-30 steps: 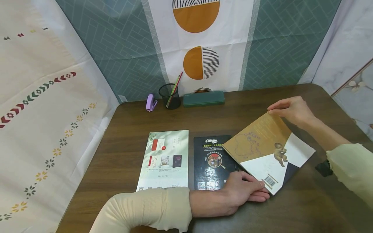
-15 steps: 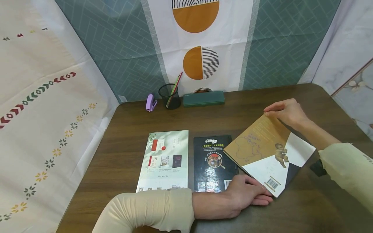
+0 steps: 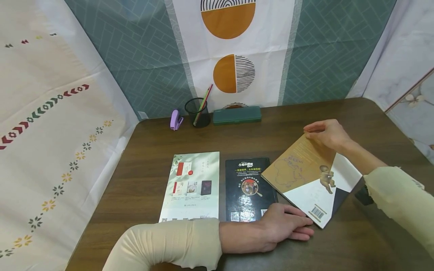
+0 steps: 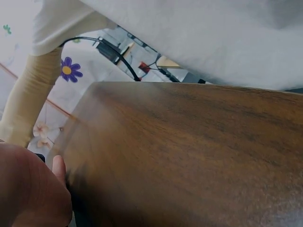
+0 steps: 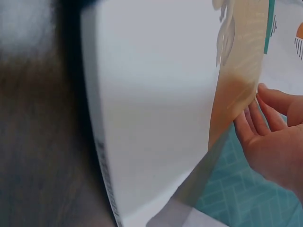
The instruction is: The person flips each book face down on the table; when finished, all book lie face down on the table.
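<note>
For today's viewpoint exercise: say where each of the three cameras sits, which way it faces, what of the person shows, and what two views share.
Head: looks forward and down at the table; both sleeved arms, left hand and right hand show.
Left wrist: sits low, faces across the bare wood; part of the hand shows.
Right wrist: sits close beside the tan-and-white book; fingers show.
Shared: head and right wrist both show that book.

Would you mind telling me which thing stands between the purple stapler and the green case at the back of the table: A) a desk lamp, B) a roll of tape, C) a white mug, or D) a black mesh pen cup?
D: the black mesh pen cup, holding pencils, stands between the purple stapler and the green case at the far edge of the table.
</note>
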`<state>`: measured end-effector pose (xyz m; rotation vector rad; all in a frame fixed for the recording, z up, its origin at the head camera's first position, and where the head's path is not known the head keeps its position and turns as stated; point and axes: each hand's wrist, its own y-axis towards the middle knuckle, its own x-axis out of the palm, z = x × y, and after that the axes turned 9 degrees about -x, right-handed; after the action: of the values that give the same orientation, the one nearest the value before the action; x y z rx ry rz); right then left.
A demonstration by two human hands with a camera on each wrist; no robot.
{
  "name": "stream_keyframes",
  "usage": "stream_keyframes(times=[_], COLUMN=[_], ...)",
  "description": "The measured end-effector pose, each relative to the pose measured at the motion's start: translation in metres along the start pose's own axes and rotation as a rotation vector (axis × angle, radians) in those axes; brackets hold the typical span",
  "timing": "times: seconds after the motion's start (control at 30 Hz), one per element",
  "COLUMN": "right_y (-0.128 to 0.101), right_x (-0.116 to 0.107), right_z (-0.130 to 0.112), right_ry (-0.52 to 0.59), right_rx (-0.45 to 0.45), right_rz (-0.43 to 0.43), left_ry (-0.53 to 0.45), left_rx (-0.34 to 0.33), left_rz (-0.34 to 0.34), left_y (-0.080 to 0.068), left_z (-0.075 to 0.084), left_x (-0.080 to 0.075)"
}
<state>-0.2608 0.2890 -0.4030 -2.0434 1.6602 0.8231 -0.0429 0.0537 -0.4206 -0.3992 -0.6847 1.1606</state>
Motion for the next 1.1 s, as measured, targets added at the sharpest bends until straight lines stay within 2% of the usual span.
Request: stream_keyframes(times=[0.13, 0.27, 0.37, 0.47, 0.53, 0.7, 0.8, 0.93, 1.1], right_y=[0.000, -0.003, -0.008, -0.016, -0.022, -0.045, -0.059, -0.075, -0.095], right_x=[0.001, -0.006, -0.014, -0.020, -0.022, -0.028, -0.031, -0.034, -0.037], right_z=[-0.001, -0.002, 0.001, 0.005, 0.007, 0.013, 0.014, 0.019, 0.030], right_ry=[0.016, -0.022, -0.045, -0.037, -0.026, -0.070, -0.095, -0.148, -0.245], right_rx=[0.005, 0.015, 0.001, -0.025, -0.050, -0.109, -0.131, -0.157, -0.209], right_rz=[-0.033, -0.127, -0.222, -0.289, -0.316, -0.319, -0.300, -0.267, -0.196], left_ry=[0.039, 0.072, 0.091, 0.116, 0.188, 0.489, 0.649, 0.834, 0.996], left_rx=[0.011, 0.042, 0.095, 0.178, 0.263, 0.500, 0.589, 0.625, 0.605], left_rz=[-0.017, -0.061, -0.097, -0.116, -0.111, -0.006, 0.048, 0.107, 0.169], left_y=[-0.003, -0.007, -0.009, -0.008, -0.003, 0.014, 0.023, 0.032, 0.039], left_z=[0.003, 0.014, 0.026, 0.039, 0.048, 0.065, 0.072, 0.077, 0.080], left_x=[-0.003, -0.008, -0.016, -0.029, -0.039, -0.069, -0.083, -0.095, -0.103])
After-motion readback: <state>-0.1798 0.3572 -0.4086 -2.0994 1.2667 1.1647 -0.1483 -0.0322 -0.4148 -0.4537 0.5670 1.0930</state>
